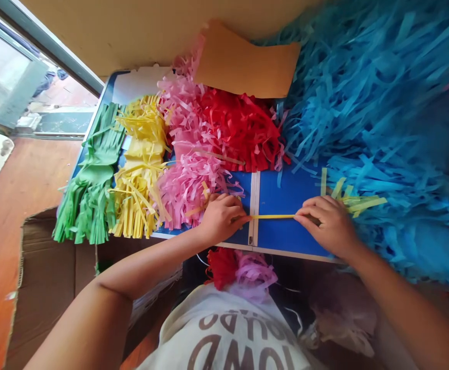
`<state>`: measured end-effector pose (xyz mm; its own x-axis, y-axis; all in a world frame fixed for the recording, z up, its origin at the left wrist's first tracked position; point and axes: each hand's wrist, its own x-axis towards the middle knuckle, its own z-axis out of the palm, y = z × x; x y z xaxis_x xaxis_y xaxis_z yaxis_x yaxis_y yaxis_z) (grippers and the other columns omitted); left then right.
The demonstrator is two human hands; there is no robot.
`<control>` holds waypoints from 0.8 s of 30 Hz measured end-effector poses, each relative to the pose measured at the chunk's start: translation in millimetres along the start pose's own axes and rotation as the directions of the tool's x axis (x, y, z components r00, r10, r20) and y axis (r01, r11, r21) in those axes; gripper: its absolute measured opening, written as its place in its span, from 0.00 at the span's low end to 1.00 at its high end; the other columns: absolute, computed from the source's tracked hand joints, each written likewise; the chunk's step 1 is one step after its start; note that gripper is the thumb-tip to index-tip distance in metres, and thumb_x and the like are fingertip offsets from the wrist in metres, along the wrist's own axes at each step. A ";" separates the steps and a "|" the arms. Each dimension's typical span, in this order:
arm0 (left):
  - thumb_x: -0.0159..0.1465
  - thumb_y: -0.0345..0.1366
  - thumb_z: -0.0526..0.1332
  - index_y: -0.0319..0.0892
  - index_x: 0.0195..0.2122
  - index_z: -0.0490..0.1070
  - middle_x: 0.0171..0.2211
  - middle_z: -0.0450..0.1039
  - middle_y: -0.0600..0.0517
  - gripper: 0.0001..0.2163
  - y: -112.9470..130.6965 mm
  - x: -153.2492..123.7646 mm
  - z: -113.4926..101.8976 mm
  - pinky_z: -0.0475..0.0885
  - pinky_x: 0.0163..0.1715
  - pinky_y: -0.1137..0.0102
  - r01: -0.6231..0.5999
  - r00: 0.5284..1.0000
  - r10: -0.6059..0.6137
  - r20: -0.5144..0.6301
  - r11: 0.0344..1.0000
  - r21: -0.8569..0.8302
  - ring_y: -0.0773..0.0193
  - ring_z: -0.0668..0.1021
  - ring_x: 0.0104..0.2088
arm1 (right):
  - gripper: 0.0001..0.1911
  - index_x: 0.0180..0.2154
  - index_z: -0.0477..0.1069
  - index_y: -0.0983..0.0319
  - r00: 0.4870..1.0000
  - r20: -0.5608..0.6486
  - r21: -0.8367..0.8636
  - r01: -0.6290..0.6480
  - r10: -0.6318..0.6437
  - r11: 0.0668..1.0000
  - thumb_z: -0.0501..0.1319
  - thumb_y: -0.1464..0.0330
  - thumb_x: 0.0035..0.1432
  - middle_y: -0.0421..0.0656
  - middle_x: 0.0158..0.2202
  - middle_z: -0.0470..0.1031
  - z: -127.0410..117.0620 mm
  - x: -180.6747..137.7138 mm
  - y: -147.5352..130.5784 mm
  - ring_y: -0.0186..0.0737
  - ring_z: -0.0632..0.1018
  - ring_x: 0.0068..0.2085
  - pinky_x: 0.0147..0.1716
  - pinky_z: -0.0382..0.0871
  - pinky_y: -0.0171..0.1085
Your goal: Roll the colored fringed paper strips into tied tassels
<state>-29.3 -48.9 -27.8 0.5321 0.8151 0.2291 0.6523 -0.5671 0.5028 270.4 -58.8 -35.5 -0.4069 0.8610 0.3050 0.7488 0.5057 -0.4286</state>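
Note:
Between my two hands a yellow fringed tissue-paper strip (273, 217) is stretched straight and level, its middle narrow like a cord. My left hand (224, 218) pinches it at one end, near the pink fringe; a few yellow paper ends show behind the fingers. My right hand (326, 221) pinches the other end, and loose yellow fringe (363, 203) fans out beyond it toward the blue paper. Both hands are just above the front part of the blue table (286, 192). The palms are turned away from view.
Green fringe (97, 195), yellow fringe (139, 180), pink fringe (193, 174) and red fringe (243, 128) lie across the table. A large blue fringe heap (363, 103) covers the right. Orange-brown card (247, 61) rests at the back. A cardboard box (47, 288) stands at lower left.

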 end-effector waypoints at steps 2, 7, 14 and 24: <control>0.67 0.43 0.61 0.42 0.27 0.76 0.31 0.76 0.50 0.14 0.5 0.7 0.2 0.60 0.37 0.65 0.018 1.000 -0.019 0.018 0.999 0.036 0.63 0.75 0.34 | 0.09 0.29 0.75 0.59 1.000 0.013 -0.008 -0.013 0.013 1.000 0.62 0.66 0.62 0.42 0.33 0.75 -1.5 1.1 -1.8 0.41 0.74 0.36 0.37 0.61 0.41; 0.68 0.44 0.59 0.41 0.30 0.75 0.32 0.76 0.49 0.15 2.5 2.1 0.8 0.60 0.37 0.64 0.034 0.997 -0.043 0.065 0.991 0.126 0.60 0.74 0.35 | 0.10 0.27 0.74 0.59 0.998 0.033 -0.021 -0.056 0.057 0.998 0.61 0.66 0.61 0.41 0.32 0.74 -1.0 5.8 -6.4 0.41 0.73 0.35 0.36 0.59 0.40; 0.70 0.39 0.57 0.45 0.40 0.76 0.37 0.76 0.50 0.08 9.1 0.3 0.6 0.58 0.41 0.61 -0.125 0.992 0.115 0.049 0.918 0.377 0.60 0.72 0.38 | 0.07 0.25 0.72 0.58 0.983 0.111 -0.137 -0.128 0.143 0.982 0.64 0.67 0.55 0.39 0.30 0.75 -3.3 12.7 -8.2 0.41 0.73 0.35 0.35 0.56 0.40; 0.70 0.34 0.54 0.43 0.44 0.76 0.40 0.77 0.49 0.10 24.7 13.1 3.2 0.59 0.44 0.60 -0.387 0.922 0.340 0.185 0.825 0.412 0.58 0.71 0.42 | 0.07 0.36 0.75 0.63 0.897 0.115 -0.311 0.440 -0.426 0.842 0.58 0.74 0.65 0.42 0.38 0.81 4.2 24.2 -47.3 0.36 0.76 0.38 0.42 0.56 0.43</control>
<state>-4.6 -52.7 -15.0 0.8124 0.5368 0.2275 0.5546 -0.8320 -0.0171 223.0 -61.7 -11.4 -0.7445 0.5633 0.3582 0.6144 0.7881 0.0375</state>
